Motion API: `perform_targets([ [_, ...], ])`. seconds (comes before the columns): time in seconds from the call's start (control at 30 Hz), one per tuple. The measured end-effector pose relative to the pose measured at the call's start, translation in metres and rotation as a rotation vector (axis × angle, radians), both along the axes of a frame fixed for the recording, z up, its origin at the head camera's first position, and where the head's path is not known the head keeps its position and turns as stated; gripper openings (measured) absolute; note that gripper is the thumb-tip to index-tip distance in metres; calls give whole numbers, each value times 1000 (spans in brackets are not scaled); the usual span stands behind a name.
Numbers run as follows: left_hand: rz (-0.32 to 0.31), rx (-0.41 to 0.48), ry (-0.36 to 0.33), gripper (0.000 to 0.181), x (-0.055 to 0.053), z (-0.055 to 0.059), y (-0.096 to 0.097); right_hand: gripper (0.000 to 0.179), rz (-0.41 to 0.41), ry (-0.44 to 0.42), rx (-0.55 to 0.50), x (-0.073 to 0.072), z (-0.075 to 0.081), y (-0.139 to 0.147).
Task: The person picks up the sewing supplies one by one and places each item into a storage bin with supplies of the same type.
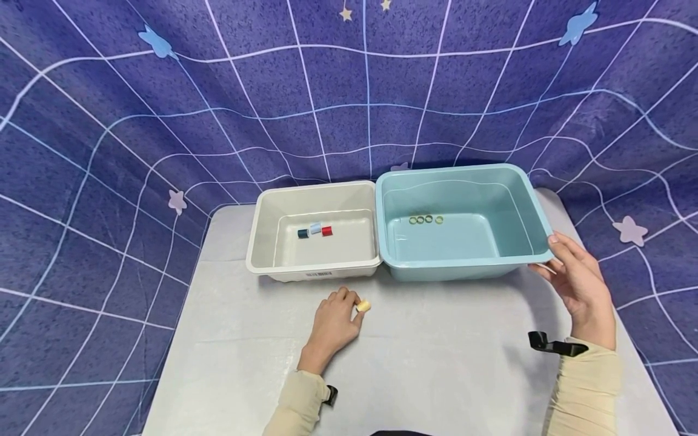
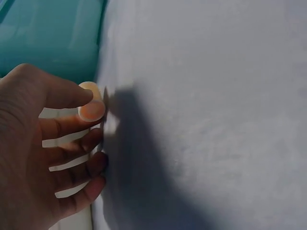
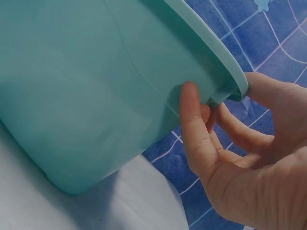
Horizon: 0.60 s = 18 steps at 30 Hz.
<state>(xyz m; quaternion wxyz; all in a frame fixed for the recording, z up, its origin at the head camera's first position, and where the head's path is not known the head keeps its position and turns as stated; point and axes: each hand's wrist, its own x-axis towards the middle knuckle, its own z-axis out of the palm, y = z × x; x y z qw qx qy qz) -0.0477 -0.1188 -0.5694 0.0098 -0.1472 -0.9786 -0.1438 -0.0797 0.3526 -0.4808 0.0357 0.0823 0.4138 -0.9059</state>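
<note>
My left hand (image 1: pixel 334 326) pinches a small yellow spool of thread (image 1: pixel 363 306) between thumb and index finger, low over the table in front of the two tubs. In the left wrist view one round end of the spool (image 2: pixel 91 110) shows; the other fingers are spread below it. My right hand (image 1: pixel 586 290) grips the front right corner of the blue plastic tub (image 1: pixel 463 264). The right wrist view has its fingers around the tub's rim (image 3: pixel 240 86), one fingertip lying against the outer wall. Several small greenish rings (image 1: pixel 428 219) sit inside this tub.
Left of the blue tub, touching it, stands a white tub (image 1: pixel 313 270) holding a dark green spool (image 1: pixel 303 234), a light blue spool (image 1: pixel 315 228) and a red spool (image 1: pixel 327 231). A white-covered table (image 1: pixel 436 357) bears both tubs. A blue patterned curtain (image 1: pixel 338 85) hangs behind and beside it.
</note>
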Motion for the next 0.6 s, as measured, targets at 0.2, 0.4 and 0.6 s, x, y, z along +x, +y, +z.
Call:
perform_targets([
  [0.2,-47,80,-18,16,-1,10,-4,27,1,-4,23,0,0,1],
  [0.4,-101,215,-118,18,-6,26,-9,26,-4,-9,33,-1,-1,2],
  [0.6,-175,354,-174,21,-8,47,-13,27,-2,-1,30,-2,-1,1],
])
